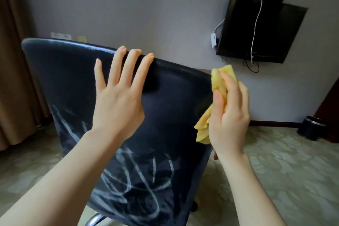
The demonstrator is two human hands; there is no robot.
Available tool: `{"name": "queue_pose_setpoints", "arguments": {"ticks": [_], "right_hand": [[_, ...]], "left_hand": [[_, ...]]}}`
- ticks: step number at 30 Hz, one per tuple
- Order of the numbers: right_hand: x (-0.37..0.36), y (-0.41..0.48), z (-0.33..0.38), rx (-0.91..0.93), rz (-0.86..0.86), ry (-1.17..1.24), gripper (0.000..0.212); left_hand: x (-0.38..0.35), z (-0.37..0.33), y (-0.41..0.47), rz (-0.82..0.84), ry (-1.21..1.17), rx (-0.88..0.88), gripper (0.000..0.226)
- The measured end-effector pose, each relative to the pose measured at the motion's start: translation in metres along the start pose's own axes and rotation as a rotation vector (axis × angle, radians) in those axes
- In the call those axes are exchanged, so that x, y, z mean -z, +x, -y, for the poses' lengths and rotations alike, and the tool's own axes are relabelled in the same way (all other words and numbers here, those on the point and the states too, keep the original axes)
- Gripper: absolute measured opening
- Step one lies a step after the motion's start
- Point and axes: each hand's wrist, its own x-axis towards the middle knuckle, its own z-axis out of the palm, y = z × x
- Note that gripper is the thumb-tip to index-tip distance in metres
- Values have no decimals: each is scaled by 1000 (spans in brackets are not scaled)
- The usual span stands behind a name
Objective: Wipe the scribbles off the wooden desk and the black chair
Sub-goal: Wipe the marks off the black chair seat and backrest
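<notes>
Chair: black chair (64, 71) centre frame, glossy backrest facing the camera, tilted, on a chrome base (93, 219).
Scribbles: white scribbles (128, 176) across the lower half of the backrest, unwiped; upper half dark and bare.
Left hand: left hand (117, 101) flat against the backrest, fingers straight and spread, 3 fingertips hooked over the top edge.
Right hand: right hand (229, 115) curled round a bunched yellow cloth (220, 77), just beside the backrest's right edge; contact with the chair not clear.
Desk: dark brown edge (330, 108) at far right, possibly the wooden desk; too little in frame to judge.
Risk 1: swivel or roll away under wiping pressure, given only a light, flat-handed brace.
Risk 2: smearing rather than lifting, if the cloth stays balled with little clean face.
Risk 3: marks low on the backrest missed, being partly hidden under the left forearm.
Surroundings: wall-mounted black screen (260, 29) with a white cable (256, 24), dark waste bin (311, 130), wall sockets (60, 35), brown curtain (14, 60).
Writing: no brand or label readable anywhere; scribbles form loops, not letters.
</notes>
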Motion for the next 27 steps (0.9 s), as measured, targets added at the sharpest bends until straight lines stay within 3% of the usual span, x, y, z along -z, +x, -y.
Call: {"name": "queue_pose_setpoints", "arguments": {"ticks": [3,7,13,20,22,24,27], "right_hand": [[1,-8,-3,-96,-21,78,35],[3,6,8,-84,30,24,41],[5,51,42,293,289,-345,42],[-31,87,96,552,673,-421,20],[-36,89,101,573,678,-392,17],[-37,88,97,590,668,-385,28],[-29,80,79,608,544,-373,38]], "left_hand": [[1,-1,-1,-12,-37,10,95],[4,0,0,-35,-135,26,89],[1,6,2,-104,-251,30,81],[-1,17,2,-132,-223,39,73],[-1,24,1,-125,-193,40,72],[0,29,1,-111,-148,32,72],[4,35,1,-87,-102,16,74]]}}
